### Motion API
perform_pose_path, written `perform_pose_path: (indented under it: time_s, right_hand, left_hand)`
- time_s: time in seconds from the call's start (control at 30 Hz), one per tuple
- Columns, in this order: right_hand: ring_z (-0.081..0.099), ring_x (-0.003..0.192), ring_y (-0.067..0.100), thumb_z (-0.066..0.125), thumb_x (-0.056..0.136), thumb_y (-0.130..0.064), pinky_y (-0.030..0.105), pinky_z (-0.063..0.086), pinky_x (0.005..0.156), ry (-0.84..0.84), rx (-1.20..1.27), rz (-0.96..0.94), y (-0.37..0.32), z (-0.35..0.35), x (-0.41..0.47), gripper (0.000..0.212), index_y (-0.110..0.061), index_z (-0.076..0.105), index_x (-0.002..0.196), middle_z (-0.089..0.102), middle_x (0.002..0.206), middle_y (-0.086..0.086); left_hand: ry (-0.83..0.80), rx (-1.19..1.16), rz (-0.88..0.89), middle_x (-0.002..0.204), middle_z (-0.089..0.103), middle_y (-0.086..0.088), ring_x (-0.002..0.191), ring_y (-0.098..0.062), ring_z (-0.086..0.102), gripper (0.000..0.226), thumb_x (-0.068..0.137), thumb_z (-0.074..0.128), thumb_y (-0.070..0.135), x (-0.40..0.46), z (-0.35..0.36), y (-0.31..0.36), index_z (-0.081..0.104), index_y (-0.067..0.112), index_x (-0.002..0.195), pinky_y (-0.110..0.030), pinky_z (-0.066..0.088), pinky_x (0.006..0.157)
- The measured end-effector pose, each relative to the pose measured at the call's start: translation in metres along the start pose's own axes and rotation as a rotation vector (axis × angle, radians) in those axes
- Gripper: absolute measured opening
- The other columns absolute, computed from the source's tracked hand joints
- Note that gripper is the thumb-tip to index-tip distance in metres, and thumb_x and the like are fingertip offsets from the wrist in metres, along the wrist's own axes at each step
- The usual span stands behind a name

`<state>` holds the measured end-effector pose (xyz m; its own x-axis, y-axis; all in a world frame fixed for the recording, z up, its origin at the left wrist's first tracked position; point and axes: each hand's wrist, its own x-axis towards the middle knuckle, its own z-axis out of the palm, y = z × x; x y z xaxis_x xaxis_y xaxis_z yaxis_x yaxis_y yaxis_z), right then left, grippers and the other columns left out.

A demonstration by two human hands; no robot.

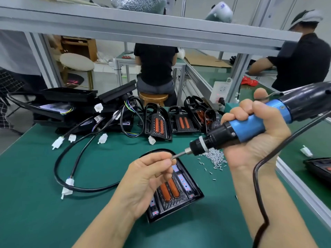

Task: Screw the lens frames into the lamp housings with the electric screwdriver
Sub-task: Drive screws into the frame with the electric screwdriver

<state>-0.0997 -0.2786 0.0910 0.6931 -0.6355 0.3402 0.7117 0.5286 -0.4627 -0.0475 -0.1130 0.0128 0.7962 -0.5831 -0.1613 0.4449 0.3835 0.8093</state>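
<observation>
One lamp housing point(186, 199) lies flat on the green desk point(44, 203), nearest the viewer, with its lens frame point(172, 197) seated in it; two orange strips show in the middle. The left hand point(143, 183) hovers over the housing's left half and hides that part. Its fingers are curled in, thumb and forefinger pinched at the tip of the bit point(179, 155); whether a screw sits between them is too small to make out.

The right hand point(254, 138) is wrapped tight round the blue grip of one electric screwdriver point(250, 126), held above the desk and tilted down to the left. Its black cord point(258, 185) loops down past the right wrist and runs out of the bottom edge.

Just beyond the housing, under the screwdriver's nose, one loose pile of small silver screws point(215, 157); too many to count, a few scattered toward the viewer.

Farther back, three or four more lamp units point(158, 125) stand in a row, the rightmost partly hidden by the screwdriver. To their left, a heap of black parts with cables point(89, 111) and several white plugs point(103, 138), at least seven visible.

At the right edge, another black housing point(318, 167) is cut off by the frame.

Beyond the desk, two people in black shirts: one seated on a stool point(154, 98) with back turned, one standing at far right.
</observation>
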Motion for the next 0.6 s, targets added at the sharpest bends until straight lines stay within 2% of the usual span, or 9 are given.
perform_pose_path:
  time_s: [0.6]
  right_hand:
    - [0.045, 0.050, 0.006, 0.047, 0.074, -0.007, 0.020, 0.045, 0.055, -0.007, -0.014, -0.009, 0.0012, -0.0007, -0.0027, 0.022, -0.018, 0.055, 0.091, 0.046, 0.060, -0.006]
  left_hand:
    - [0.038, -0.161, -0.068, 0.073, 0.070, -0.011, 0.055, -0.011, 0.062, 0.015, 0.059, 0.070, 0.003, -0.0034, 0.0032, -0.0059, 0.077, 0.008, 0.071, -0.020, 0.053, 0.051]
